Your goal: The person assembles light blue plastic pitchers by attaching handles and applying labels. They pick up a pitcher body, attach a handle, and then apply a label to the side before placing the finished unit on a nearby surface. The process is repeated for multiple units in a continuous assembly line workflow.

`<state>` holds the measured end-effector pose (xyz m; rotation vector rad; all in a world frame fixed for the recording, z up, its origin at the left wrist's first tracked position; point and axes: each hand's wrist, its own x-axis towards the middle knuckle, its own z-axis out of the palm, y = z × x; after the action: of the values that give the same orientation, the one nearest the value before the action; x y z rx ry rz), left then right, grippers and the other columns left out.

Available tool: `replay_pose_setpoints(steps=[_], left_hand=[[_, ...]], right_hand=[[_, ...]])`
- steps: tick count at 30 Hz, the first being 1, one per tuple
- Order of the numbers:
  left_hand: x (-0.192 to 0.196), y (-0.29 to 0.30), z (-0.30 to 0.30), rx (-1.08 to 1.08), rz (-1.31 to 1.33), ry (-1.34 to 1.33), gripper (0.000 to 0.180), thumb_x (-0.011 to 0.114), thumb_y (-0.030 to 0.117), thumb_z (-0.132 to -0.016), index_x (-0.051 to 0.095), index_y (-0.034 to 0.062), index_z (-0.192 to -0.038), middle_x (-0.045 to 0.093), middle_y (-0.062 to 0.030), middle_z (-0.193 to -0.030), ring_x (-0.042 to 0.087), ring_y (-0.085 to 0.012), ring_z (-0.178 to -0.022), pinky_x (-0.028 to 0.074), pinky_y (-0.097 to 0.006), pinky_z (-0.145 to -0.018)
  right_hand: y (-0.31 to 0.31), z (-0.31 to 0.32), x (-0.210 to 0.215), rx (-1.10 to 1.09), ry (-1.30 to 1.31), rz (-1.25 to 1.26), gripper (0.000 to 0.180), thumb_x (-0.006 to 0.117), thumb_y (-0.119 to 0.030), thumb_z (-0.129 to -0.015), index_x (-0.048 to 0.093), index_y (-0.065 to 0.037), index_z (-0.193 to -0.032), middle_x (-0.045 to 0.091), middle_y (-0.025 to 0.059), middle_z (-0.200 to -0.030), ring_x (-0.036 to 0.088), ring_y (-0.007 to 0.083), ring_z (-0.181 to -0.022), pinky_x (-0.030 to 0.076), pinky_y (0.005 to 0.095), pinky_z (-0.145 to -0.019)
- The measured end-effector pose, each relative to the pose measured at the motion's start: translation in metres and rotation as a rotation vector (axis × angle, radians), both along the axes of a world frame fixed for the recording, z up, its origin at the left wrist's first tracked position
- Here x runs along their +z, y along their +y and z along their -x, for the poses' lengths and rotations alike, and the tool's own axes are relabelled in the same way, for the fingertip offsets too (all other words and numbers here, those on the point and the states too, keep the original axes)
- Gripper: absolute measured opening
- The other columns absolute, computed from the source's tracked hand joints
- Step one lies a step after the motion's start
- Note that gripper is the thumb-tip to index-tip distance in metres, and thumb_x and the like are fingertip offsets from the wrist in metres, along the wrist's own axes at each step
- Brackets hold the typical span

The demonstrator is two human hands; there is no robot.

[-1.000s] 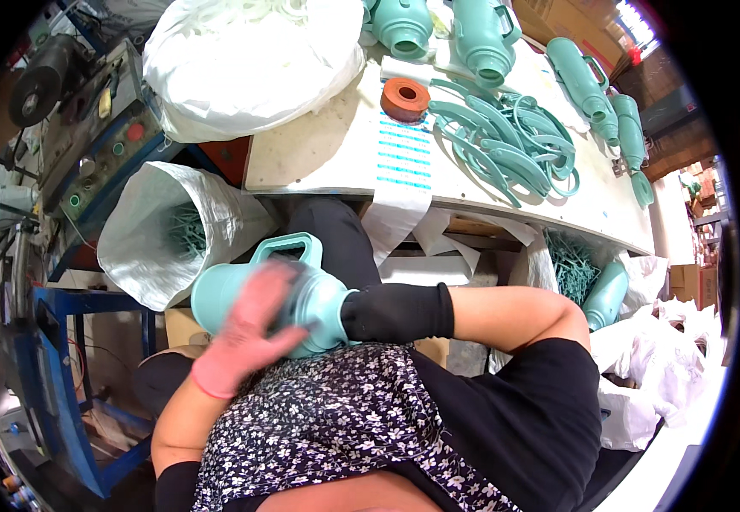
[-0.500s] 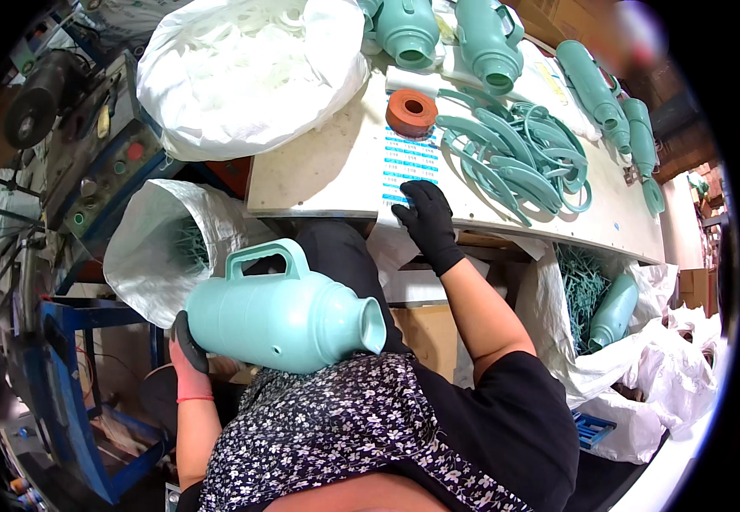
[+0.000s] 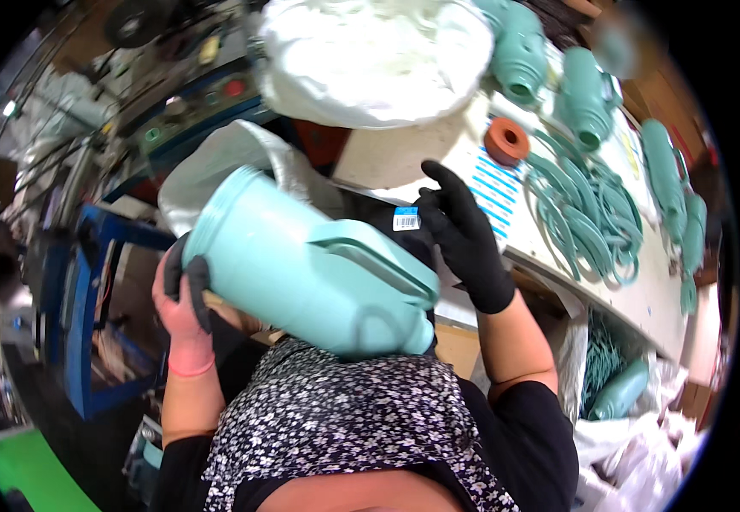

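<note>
Jug held at its base, sticker pinched above it.

I see my left hand [image 3: 184, 300] gripping the base rim of the teal jug [image 3: 310, 269], tilted over my lap. My right hand [image 3: 465, 235] pinches a small sticker [image 3: 405, 219] just beside the handle, close against the table [image 3: 557, 256] edge, little free room between.

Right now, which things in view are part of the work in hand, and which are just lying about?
In hand:
- teal plastic jug, gripped at its base by the left hand
- small barcode sticker, pinched by the right hand
- sheet of stickers on the table

Lying about:
- orange ring
- teal bands
- other jugs
- white sack
</note>
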<state>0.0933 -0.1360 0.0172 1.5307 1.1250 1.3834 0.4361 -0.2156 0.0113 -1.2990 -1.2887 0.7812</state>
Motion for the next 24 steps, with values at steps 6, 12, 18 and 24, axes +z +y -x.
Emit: replay_pose_setpoints(steps=[6,12,18,24], left_hand=[[0.012,-0.005,0.006,-0.296,-0.13,-0.06,0.044,0.068,0.015,-0.079,0.055,-0.0093,-0.114,0.061,-0.0123,-0.105,0.06,-0.0187,-0.092,0.048,-0.031,-0.084],[0.013,-0.017,0.016,-0.212,-0.181,0.066,0.035,0.071,0.009,-0.068,0.062,-0.0053,-0.099,0.061,-0.0113,-0.092,0.057,-0.0198,-0.083,0.046,-0.03,-0.079],[-0.029,-0.024,0.067,-0.01,-0.203,-0.149,0.034,0.07,0.006,-0.079,0.058,-0.0052,-0.11,0.062,-0.0134,-0.112,0.059,-0.0198,-0.097,0.046,-0.033,-0.088],[-0.029,-0.039,0.072,0.009,-0.194,-0.216,0.03,0.066,0.005,-0.082,0.057,-0.0038,-0.11,0.062,-0.0118,-0.109,0.059,-0.0181,-0.096,0.045,-0.031,-0.089]], right_hand=[[0.048,0.041,0.084,0.517,-0.193,0.114,0.069,0.068,-0.019,-0.084,0.035,-0.008,-0.143,0.058,0.0092,-0.091,0.057,0.0174,-0.083,0.047,0.0302,-0.076],[0.057,0.051,0.076,0.371,-0.485,0.002,0.064,0.069,-0.011,-0.081,0.041,-0.009,-0.139,0.058,0.0094,-0.084,0.056,0.0169,-0.076,0.047,0.0321,-0.072],[-0.015,0.019,0.049,0.591,0.173,0.299,0.059,0.069,-0.027,-0.081,0.049,-0.002,-0.131,0.058,0.0097,-0.12,0.054,0.0198,-0.11,0.042,0.0358,-0.095],[-0.049,0.059,-0.026,0.149,-0.25,-0.026,0.047,0.076,-0.007,-0.067,0.059,-0.003,-0.11,0.062,0.014,-0.103,0.061,0.0319,-0.093,0.049,0.0388,-0.081]])
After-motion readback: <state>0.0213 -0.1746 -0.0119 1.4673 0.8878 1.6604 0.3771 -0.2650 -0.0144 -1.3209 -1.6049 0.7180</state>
